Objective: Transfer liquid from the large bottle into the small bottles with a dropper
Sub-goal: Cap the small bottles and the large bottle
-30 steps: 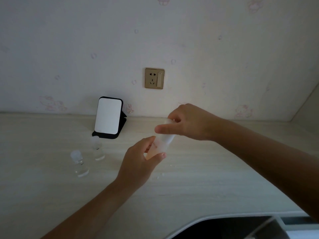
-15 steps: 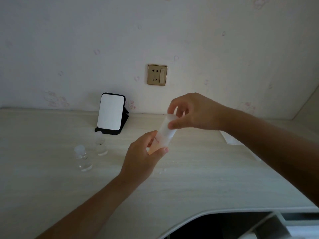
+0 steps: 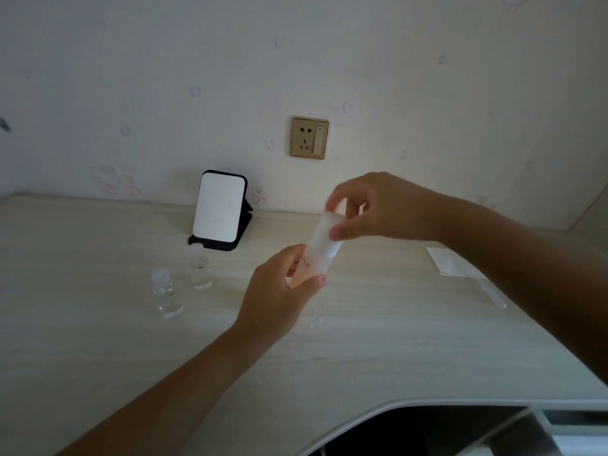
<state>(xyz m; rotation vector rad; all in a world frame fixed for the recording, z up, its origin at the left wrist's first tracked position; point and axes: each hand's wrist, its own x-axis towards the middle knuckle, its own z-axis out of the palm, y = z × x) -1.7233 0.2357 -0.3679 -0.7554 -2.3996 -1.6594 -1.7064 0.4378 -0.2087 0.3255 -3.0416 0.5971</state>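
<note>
- Left hand [image 3: 279,291] grips the large bottle [image 3: 317,250] low; its red lettering is too small to read.
- Right hand [image 3: 378,209] pinches the bottle's top.

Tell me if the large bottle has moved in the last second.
No, not noticeably. The large bottle sits just as far below the wall socket and right of the mirror as before; only the camera shifted.

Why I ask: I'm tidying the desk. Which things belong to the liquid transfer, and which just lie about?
Job: large bottle; near small bottle; far small bottle; clear tube, perhaps the dropper.
Lying about: propped mirror; wall socket; white packet.
</note>
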